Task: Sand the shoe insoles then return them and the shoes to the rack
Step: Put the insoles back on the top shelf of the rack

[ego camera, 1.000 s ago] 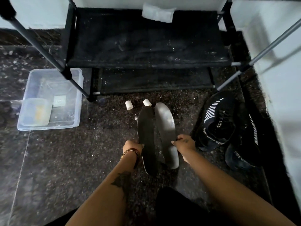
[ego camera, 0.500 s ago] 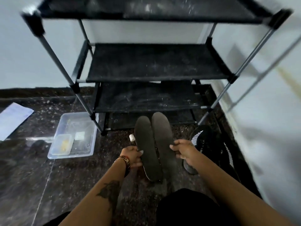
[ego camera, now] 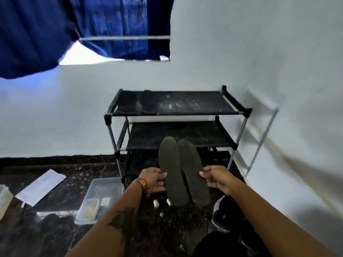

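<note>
While held side by side before the rack [ego camera: 176, 113], both insoles [ego camera: 182, 173] pinched at mid-length, left hand [ego camera: 155, 179] and right hand [ego camera: 216, 179] each curled on one. Best carried level to the top shelf's free right side, beside the pair [ego camera: 136, 102] at its left edge.

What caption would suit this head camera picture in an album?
Left hand and right hand each hold a dark insole up before the black shoe rack.

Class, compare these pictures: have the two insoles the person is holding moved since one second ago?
Yes. The insoles have been lifted off the floor; their tips now overlap the rack middle shelf, held by left hand and right hand.
</note>
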{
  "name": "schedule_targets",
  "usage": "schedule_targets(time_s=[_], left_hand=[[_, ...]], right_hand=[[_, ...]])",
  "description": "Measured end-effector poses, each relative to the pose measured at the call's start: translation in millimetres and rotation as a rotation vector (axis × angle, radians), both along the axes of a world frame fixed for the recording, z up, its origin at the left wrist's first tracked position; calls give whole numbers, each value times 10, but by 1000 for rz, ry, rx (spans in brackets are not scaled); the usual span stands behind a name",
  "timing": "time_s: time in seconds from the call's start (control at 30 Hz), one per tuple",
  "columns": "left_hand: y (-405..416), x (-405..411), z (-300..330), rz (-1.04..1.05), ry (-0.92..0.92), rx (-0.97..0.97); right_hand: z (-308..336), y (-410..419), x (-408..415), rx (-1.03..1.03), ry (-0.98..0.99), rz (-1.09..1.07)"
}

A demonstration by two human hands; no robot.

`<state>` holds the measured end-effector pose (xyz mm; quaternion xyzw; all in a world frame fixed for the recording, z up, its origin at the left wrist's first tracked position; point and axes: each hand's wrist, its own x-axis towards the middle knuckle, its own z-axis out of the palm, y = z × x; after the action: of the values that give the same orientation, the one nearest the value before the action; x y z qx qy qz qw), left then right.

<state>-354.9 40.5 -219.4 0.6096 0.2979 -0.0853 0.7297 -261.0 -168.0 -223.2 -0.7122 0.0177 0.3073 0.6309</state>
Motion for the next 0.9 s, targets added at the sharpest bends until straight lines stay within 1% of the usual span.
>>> schedule_targets(time_s=[0.23,0.4,0.47,0.6,0.73,0.9], left_hand=[[3,162,758,-32,-161,46],[148,504,1256,-8,-275,72],[224,687,1416,45,-297,112],[405,1172,1589,124,-286,206],[581,1706,1599,125,-253,245],[718,2130,1493,134,-190,323]], right_hand=[[798,-84,95,82,-127,2],[1240,3,460,124,-239,-11],[1359,113,663,136,-279,-29],[1499,433,1172,158,-321,-104],[1510,769,1619,140,-345,-109],[1342,1053,2035,18,-371,-120]])
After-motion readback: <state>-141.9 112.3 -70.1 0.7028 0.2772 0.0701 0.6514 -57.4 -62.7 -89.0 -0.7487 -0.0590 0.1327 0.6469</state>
